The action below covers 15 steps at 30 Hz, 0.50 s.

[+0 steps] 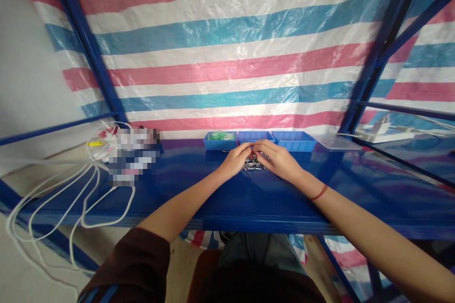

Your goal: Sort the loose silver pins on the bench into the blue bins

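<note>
1. Nearest: the blue tabletop [227, 203] runs across in front of the seated person; both forearms reach over its front edge.
2. Right wrist: carries a thin red cord [320, 192].
3. Hands: the left hand [235, 161] and right hand [280, 160] are curved inward, their fingertips meeting or nearly so. Whether either pinches a piece cannot be told; the fingers mask the contact.
4. Metal pieces [251, 166]: slim, loose and heaped on the tabletop between the two hands, partly under the fingers, a few poking out toward the person.
5. Progress: handling is judged to be under way and unfinished, since the heap is loose and unordered. How many pieces are dealt with cannot be established.
6. Beyond the hands: three blue trays stand in a row. The left tray [216, 146] holds green and whitish material [220, 136]; the middle tray [244, 138] is partly hidden by the hands; the right tray [295, 144] shows no finished work that can be confirmed.
7. Farthest: a striped sheet [227, 28] hangs behind.
</note>
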{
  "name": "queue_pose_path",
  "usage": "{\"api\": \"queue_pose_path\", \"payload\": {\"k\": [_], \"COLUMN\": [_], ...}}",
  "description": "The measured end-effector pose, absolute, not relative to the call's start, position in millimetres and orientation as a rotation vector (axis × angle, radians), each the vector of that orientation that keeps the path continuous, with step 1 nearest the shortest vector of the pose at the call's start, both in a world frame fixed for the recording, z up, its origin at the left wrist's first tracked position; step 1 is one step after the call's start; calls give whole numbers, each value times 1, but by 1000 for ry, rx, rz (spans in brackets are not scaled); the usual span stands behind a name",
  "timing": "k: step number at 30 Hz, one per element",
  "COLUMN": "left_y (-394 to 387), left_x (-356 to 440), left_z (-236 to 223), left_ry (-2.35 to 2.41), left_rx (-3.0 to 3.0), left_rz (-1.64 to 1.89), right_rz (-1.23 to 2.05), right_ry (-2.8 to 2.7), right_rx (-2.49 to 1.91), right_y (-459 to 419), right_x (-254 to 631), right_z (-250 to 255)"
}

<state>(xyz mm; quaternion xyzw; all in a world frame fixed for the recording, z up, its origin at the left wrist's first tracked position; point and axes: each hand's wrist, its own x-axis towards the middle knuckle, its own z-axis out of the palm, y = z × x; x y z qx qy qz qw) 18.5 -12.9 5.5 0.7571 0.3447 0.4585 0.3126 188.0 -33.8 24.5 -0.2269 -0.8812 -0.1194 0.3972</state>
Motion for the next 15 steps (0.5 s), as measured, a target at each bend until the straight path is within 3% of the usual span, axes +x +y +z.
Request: {"api": "queue_pose_path", "payload": {"k": [9, 15], "left_y": [-6, -1], "left_x": [17, 13], "left_z": [5, 6], "left_ry": [867, 938], "left_rx": [1829, 1778], "left_rz": [1196, 1351], "right_rz": [-341, 55], "right_ry": [-2235, -2104], "right_rx": [-507, -641], "right_y": [-36, -33], "right_x": [183, 176], "right_z": [20, 15]}}
